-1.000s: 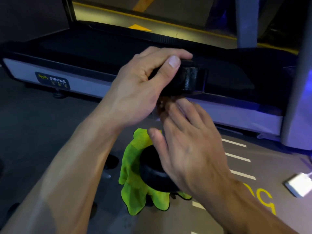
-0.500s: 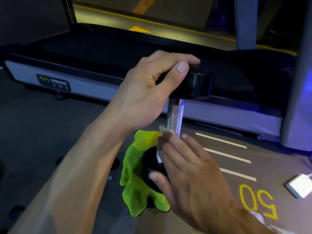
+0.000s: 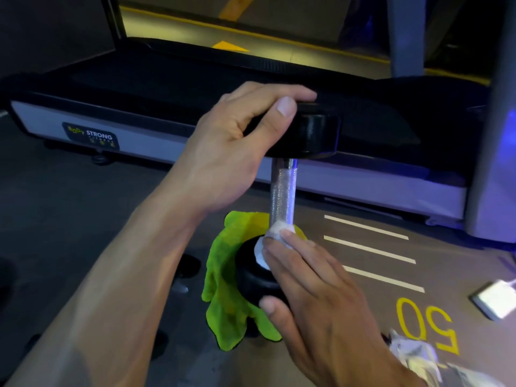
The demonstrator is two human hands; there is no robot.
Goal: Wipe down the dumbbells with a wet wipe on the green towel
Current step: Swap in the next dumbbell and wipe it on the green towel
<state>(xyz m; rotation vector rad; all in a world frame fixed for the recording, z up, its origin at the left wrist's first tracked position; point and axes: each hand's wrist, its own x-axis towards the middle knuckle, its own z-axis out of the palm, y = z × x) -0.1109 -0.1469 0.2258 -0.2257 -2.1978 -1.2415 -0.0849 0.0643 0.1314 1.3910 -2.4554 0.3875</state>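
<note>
A black dumbbell stands upright on the green towel [image 3: 223,297], its knurled silver handle [image 3: 282,194] vertical. My left hand [image 3: 237,146] grips the upper black head [image 3: 310,136] from above, thumb on its side. My right hand [image 3: 312,289] presses a white wet wipe [image 3: 269,241] against the bottom of the handle, where it meets the lower black head [image 3: 251,277]. The fingers lie over the wipe and the thumb touches the lower head's side. Much of the lower head is hidden by my right hand.
A treadmill [image 3: 117,127] with a dark belt and a grey side rail runs across the floor behind the dumbbell. White stripes and a yellow "50" [image 3: 427,325] mark the floor at right. A white packet [image 3: 494,301] and a crinkled wrapper [image 3: 416,356] lie at the lower right.
My right hand slid the wipe down the handle from just under the upper head to its base. The left hand kept its grip on the upper head.
</note>
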